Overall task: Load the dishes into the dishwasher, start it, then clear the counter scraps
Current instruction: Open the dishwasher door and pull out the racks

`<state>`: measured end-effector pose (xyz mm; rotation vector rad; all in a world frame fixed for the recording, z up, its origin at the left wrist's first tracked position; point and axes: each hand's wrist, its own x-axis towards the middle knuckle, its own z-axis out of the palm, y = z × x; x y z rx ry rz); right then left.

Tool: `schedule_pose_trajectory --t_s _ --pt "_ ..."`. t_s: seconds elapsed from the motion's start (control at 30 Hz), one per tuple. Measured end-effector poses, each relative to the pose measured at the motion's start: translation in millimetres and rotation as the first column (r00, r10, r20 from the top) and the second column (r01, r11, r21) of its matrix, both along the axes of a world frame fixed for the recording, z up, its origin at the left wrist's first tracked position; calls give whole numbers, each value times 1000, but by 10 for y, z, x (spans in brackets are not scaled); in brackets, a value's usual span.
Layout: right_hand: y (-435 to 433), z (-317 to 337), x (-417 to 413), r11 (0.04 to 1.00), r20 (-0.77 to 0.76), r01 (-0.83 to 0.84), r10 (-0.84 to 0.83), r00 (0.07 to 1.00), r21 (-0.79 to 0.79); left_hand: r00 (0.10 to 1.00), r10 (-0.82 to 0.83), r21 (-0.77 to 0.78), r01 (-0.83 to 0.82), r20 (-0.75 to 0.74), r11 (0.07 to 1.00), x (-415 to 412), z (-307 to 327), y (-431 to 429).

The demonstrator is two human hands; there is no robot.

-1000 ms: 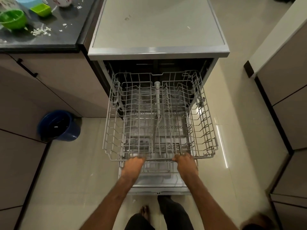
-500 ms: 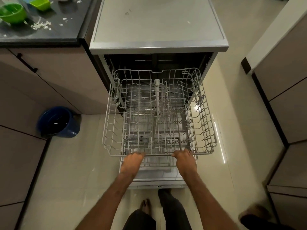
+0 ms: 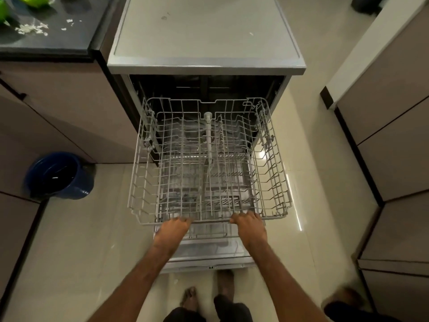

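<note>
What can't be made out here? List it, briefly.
Head view:
Green dishes: cut off by the top-left edge.
Fingertips of left hand and right hand: hidden under the upper rack front rim.
Lower rack: blurred behind upper wires.
Blue bucket contents: too dark.

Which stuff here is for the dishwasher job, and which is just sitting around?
For the job: dishwasher, upper rack held by left hand and right hand, counter scraps, green dishes.
Just lying about: blue bucket on the floor, cabinets.

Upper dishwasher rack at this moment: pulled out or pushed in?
Pulled out. The upper rack juts well beyond the dishwasher opening; the left hand and right hand grip its front rail.
</note>
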<state>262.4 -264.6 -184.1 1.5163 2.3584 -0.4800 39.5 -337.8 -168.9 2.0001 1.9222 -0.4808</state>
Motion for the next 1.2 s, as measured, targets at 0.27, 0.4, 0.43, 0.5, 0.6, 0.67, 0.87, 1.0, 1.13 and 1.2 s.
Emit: schedule_pose_trajectory --t_s 0.27,0.4,0.43,0.5,0.6,0.67,0.87,1.0,1.13,1.2 --pt "394 35 -145 997 -10 50 -50 999 56 998 67 24 -67 -9 997 -80 23 417" --pt "351 5 -116 999 -17 33 -33 999 33 995 96 10 -96 10 995 -79 -20 351" --pt "325 -6 -91 999 -18 28 -28 999 27 995 100 8 -100 19 995 -59 -34 316" --pt "254 -15 -42 1000 -9 20 -20 1000 15 993 118 -12 -118 32 993 18 -18 244" --pt "117 -15 31 1000 -6 19 -19 1000 -14 991 128 -58 -126 28 990 116 -11 123" --pt "24 -50 45 999 0 10 -10 1000 -38 991 131 -73 -130 15 989 108 -30 48" --pt "-79 -90 -27 999 16 24 -23 1000 -45 985 167 -47 -165 53 985 48 -135 -20" --pt "-146 -157 6 999 40 10 -8 999 -54 972 212 -32 -210 104 977 97 -290 -193" --pt "-237 -129 3 997 74 18 -12 997 -80 970 237 -93 -232 47 968 218 -192 -361" --pt "-199 -37 -33 989 117 -1 18 993 -145 968 250 -159 -242 34 957 261 -81 -314"
